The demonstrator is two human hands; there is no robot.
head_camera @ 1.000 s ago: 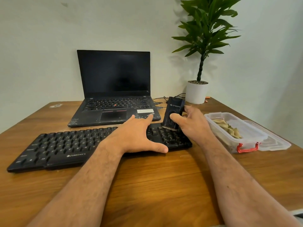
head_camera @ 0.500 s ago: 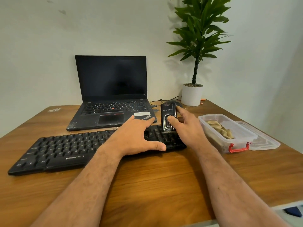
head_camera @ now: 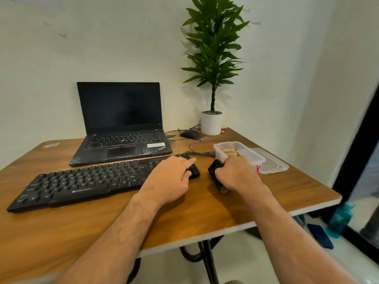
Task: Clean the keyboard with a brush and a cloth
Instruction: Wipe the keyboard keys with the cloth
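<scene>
Wooden table [head_camera: 287,191]: left hand [head_camera: 172,177] flat on keyboard [head_camera: 92,181]; right hand [head_camera: 238,173] grips half-hidden brush [head_camera: 214,171].

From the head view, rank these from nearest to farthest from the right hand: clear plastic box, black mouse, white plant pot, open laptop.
1. Clear plastic box: just behind the right hand.
2. Black mouse: farther back, to the left.
3. White plant pot: behind the mouse, at the table's far edge.
4. Open black laptop: far left, beyond the keyboard.
</scene>
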